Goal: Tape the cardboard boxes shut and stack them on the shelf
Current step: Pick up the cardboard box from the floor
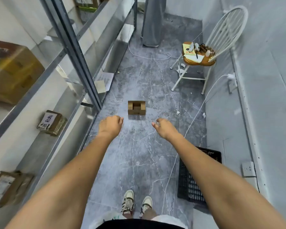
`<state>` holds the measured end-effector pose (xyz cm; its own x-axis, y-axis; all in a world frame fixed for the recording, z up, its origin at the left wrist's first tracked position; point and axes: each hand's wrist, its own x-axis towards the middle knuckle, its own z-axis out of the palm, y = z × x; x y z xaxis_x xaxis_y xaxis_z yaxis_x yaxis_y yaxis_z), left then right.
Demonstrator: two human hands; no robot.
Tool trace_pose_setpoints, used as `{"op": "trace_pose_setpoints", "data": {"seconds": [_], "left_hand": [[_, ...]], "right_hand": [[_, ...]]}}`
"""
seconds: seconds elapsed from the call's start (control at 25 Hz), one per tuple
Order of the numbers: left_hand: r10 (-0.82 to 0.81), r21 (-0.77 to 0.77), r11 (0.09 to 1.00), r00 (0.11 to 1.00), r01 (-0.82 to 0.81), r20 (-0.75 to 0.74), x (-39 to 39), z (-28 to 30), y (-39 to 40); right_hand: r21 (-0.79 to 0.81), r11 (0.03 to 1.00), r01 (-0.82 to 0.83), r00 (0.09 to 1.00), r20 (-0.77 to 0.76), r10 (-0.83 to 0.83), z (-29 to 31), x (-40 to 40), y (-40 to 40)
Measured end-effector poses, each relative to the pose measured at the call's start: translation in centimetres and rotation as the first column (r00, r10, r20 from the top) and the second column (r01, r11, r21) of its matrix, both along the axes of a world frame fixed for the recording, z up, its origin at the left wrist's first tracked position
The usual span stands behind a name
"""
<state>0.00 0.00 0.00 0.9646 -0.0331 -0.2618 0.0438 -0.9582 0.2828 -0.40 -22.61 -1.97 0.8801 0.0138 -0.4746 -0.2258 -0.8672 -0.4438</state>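
Ahead, small brown cardboard box (136, 107) is sitting open-topped on grey floor (139, 146), flaps folded inward; left hand (110, 125) and right hand (163, 128) are hanging loosely curled, grasping nothing.

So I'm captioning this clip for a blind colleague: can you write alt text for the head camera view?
Both bare arms reach forward, left hand and right hand empty, toward a small open cardboard box on the grey marble floor. Metal shelving holding taped boxes runs along the left; a white chair stands far right.
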Motion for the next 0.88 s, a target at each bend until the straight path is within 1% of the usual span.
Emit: {"op": "trace_pose_setpoints", "data": {"seconds": [0.16, 0.28, 0.36, 0.44, 0.64, 0.88], "left_hand": [[0.026, -0.004, 1.0, 0.998, -0.026, -0.063, 1.5, -1.7, 1.3], [-0.033, -0.031, 0.999, 0.997, 0.031, -0.073, 4.1, -2.7, 1.0], [-0.069, -0.042, 0.997, 0.995, 0.067, -0.066, 6.7, -3.5, 0.7], [-0.092, -0.018, 0.996, 0.993, 0.091, -0.079, 9.3, -3.9, 0.2], [-0.049, 0.012, 0.999, 0.995, 0.05, -0.091, 14.9, -4.6, -0.9], [-0.058, 0.024, 0.998, 0.99, 0.062, -0.131, 22.0, -6.2, -1.5]], "right_hand": [[-0.028, 1.0, 0.011, 1.0, -0.029, -0.012, -0.8, 1.6, 0.2], [-0.039, 0.999, 0.013, 0.998, -0.053, -0.015, -1.3, 3.9, 0.3], [-0.025, 0.999, 0.021, 0.997, -0.067, -0.022, -1.6, 6.2, 0.1], [-0.004, 1.0, 0.015, 0.997, -0.071, -0.015, -2.0, 8.7, -0.5], [-0.001, 1.0, 0.0, 0.993, -0.118, 0.0, -2.7, 14.9, -2.5], [-0.028, 0.999, -0.028, 0.986, -0.164, 0.023, -4.3, 22.0, -3.3]]}}
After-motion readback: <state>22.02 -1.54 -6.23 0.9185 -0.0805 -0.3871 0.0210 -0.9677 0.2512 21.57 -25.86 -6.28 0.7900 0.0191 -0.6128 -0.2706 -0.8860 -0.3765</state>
